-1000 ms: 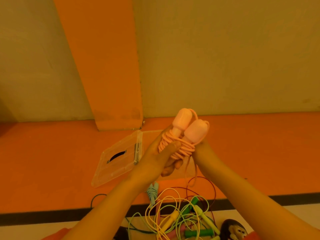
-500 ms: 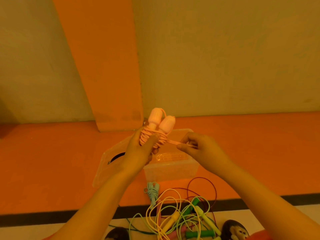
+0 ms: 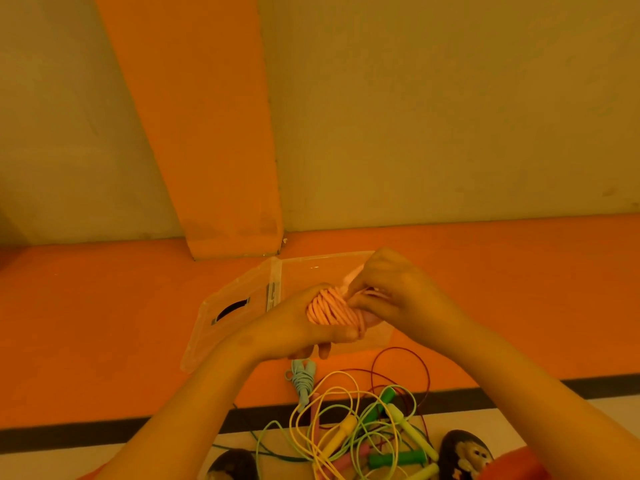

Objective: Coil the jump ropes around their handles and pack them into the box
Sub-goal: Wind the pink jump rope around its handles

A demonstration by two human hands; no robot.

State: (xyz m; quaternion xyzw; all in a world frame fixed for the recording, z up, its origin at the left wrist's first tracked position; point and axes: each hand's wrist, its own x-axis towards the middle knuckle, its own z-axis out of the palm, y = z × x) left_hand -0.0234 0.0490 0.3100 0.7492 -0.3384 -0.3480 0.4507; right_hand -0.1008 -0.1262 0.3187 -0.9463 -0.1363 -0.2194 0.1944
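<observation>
Coiling step, judged near its end. The pink jump rope (image 3: 329, 308) is held over the clear box (image 3: 325, 259). The left hand (image 3: 294, 327) grips the wound bundle; the right hand (image 3: 398, 296) pinches the cord. Next move calls for securing the end, then lowering the bundle into the box.

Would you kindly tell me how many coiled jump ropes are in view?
2. The pink bundle is held in the left hand and right hand over the box; the blue bundle lies on the floor. Hands may hide others.
</observation>
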